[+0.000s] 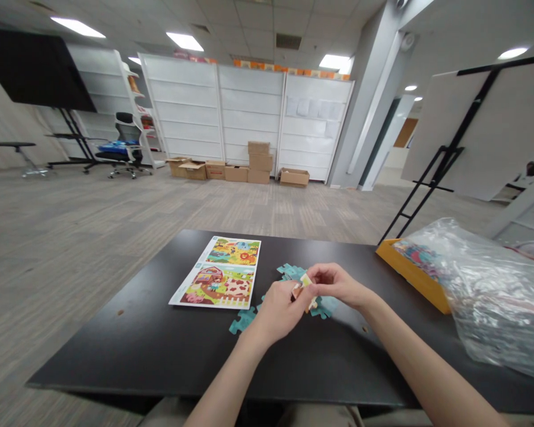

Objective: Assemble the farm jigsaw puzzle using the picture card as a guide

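Note:
Above the table's middle, my left hand (276, 309) and my right hand (338, 283) meet with their fingers closed. Between the fingertips is a jigsaw puzzle piece (305, 279) with white, green and brown colouring. Fingers cover part of it, and whether there is more than one piece I cannot tell. Teal jigsaw pieces (244, 321) lie on the table around and beneath my hands, some partly hidden. Left of them, a printed picture sheet (225, 283) lies flat, showing a farm scene and an animal scene.
The black table (151, 350) spans the foreground. At its right stand a yellow box (413, 279) and a large clear plastic bag (493, 308) with things inside. A black easel stand (445, 154) rises behind them. Cardboard boxes (258, 163) line the far shelves.

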Demonstrator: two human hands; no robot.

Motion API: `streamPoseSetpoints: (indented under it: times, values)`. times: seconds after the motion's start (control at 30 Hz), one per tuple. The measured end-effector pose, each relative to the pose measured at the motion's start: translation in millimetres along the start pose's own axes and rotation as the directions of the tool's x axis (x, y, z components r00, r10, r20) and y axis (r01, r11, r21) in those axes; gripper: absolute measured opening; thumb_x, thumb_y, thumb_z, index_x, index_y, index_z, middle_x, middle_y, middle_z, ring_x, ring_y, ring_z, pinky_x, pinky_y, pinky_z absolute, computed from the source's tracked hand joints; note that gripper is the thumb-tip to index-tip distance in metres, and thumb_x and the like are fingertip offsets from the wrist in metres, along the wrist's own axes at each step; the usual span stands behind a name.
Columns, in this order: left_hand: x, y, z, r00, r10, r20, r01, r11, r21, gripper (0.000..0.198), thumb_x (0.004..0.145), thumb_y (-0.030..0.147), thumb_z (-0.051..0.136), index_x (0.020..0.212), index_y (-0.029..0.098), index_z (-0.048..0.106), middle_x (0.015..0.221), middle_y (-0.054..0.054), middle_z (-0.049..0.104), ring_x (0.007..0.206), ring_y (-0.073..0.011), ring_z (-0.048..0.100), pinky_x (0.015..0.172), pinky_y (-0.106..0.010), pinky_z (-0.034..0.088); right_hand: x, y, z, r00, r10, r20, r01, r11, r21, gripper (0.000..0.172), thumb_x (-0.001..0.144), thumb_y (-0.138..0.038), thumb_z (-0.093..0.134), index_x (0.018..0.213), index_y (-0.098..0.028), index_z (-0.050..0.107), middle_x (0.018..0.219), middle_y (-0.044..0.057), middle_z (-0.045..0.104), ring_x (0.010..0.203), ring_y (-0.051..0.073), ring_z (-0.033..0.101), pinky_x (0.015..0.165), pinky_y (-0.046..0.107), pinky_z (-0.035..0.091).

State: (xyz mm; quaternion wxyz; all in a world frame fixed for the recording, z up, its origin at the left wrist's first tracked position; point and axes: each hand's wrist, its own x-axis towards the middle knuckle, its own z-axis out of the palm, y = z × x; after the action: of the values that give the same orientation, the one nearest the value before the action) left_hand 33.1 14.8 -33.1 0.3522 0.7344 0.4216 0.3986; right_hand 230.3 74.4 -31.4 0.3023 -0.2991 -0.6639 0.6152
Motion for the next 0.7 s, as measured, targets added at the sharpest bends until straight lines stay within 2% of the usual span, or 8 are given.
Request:
streamPoseSetpoints:
  times: [0.1, 0.17, 0.27, 0.33, 0.4, 0.5, 0.6, 0.7]
  values:
    - [1.5, -0.1, 1.6, 0.999, -0.006, -0.034, 0.006, 1.0, 0.018, 0.048, 0.098, 0.056, 0.048, 0.071, 0.018, 0.061, 0.064, 0.003, 0.057, 0.061, -0.0123, 0.051, 0.06, -0.025, 0.034, -1.6, -3.7, -12.1, 0.994, -0.025, -0.109, 0.024, 1.0, -0.018, 0.037, 0.074, -0.046, 0.085, 0.09, -0.017, 0.069, 0.079, 0.003, 0.073, 0.066, 0.014, 0.064, 0.062, 0.027, 0.051]
    - [2.7, -0.1, -2.9, 0.999, -0.001, -0.05, 0.002, 0.999, 0.038, 0.041, 0.097, 0.052, 0.051, 0.079, 0.019, 0.066, 0.071, 0.002, 0.064, 0.064, -0.013, 0.054, 0.062, -0.025, 0.037, -4.3, -6.7, -30.1, 0.961, -0.066, -0.268, 0.05, 0.997, -0.064, 0.041, 0.073, -0.05, 0.085, 0.094, -0.019, 0.069, 0.085, 0.004, 0.074, 0.066, 0.014, 0.065, 0.058, 0.025, 0.049]
    - [3.4, -1.3, -23.3, 0.999, 0.023, -0.04, -0.016, 0.985, 0.17, 0.036, 0.098, 0.045, 0.05, 0.08, 0.02, 0.068, 0.08, 0.0, 0.069, 0.073, -0.015, 0.059, 0.068, -0.025, 0.04, -10.3, -9.6, -63.8, 0.842, -0.119, -0.527, 0.016, 0.981, -0.196, 0.049, 0.07, -0.058, 0.083, 0.095, -0.019, 0.069, 0.083, 0.004, 0.074, 0.062, 0.012, 0.061, 0.052, 0.023, 0.043]
    - [1.9, -3.1, -45.3, 1.0, 0.002, 0.007, -0.004, 0.944, 0.33, 0.037, 0.099, 0.046, 0.048, 0.079, 0.021, 0.067, 0.081, -0.001, 0.069, 0.075, -0.0163, 0.06, 0.07, -0.027, 0.039, -14.2, -7.8, -82.8, 0.785, -0.113, -0.609, -0.078, 0.957, -0.279, 0.053, 0.067, -0.062, 0.082, 0.091, -0.016, 0.069, 0.079, 0.005, 0.074, 0.062, 0.013, 0.061, 0.053, 0.024, 0.043]
    - [-2.2, -5.1, -69.1, 0.996, -0.069, 0.048, 0.039, 0.886, 0.462, 0.037, 0.098, 0.047, 0.048, 0.08, 0.022, 0.068, 0.082, -0.002, 0.07, 0.077, -0.0178, 0.062, 0.071, -0.028, 0.039, -16.4, -2.4, -95.1, 0.79, -0.08, -0.608, -0.169, 0.925, -0.341, 0.055, 0.066, -0.064, 0.081, 0.087, -0.015, 0.07, 0.077, 0.007, 0.074, 0.063, 0.015, 0.062, 0.056, 0.026, 0.046]
    - [-13.0, -5.9, -95.8, 0.96, -0.281, -0.006, 0.218, 0.732, 0.646, 0.044, 0.099, 0.05, 0.043, 0.072, 0.021, 0.064, 0.072, -0.003, 0.068, 0.071, -0.0204, 0.063, 0.065, -0.029, 0.035, -15.8, 9.3, -102.3, 0.854, -0.013, -0.521, -0.245, 0.873, -0.422, 0.051, 0.068, -0.062, 0.078, 0.085, -0.015, 0.071, 0.077, 0.007, 0.076, 0.066, 0.018, 0.066, 0.06, 0.027, 0.048]
    - [-25.5, -2.2, -102.9, 0.899, -0.439, -0.005, 0.309, 0.624, 0.718, 0.04, 0.095, 0.052, 0.048, 0.074, 0.022, 0.065, 0.077, -0.005, 0.072, 0.077, -0.0243, 0.067, 0.064, -0.03, 0.035, -12.5, 19.5, -103.5, 0.879, 0.036, -0.475, -0.322, 0.78, -0.537, 0.041, 0.071, -0.056, 0.075, 0.08, -0.016, 0.071, 0.076, 0.007, 0.076, 0.07, 0.02, 0.069, 0.061, 0.027, 0.049]
    - [-34.2, 5.8, -96.4, 0.864, -0.503, 0.041, 0.311, 0.595, 0.741, 0.03, 0.081, 0.051, 0.068, 0.083, 0.021, 0.066, 0.091, -0.007, 0.075, 0.086, -0.0271, 0.07, 0.065, -0.03, 0.039, -10.5, 25.4, -104.3, 0.874, 0.036, -0.485, -0.407, 0.599, -0.689, 0.031, 0.073, -0.049, 0.072, 0.075, -0.018, 0.073, 0.073, 0.006, 0.076, 0.07, 0.022, 0.069, 0.063, 0.028, 0.048]
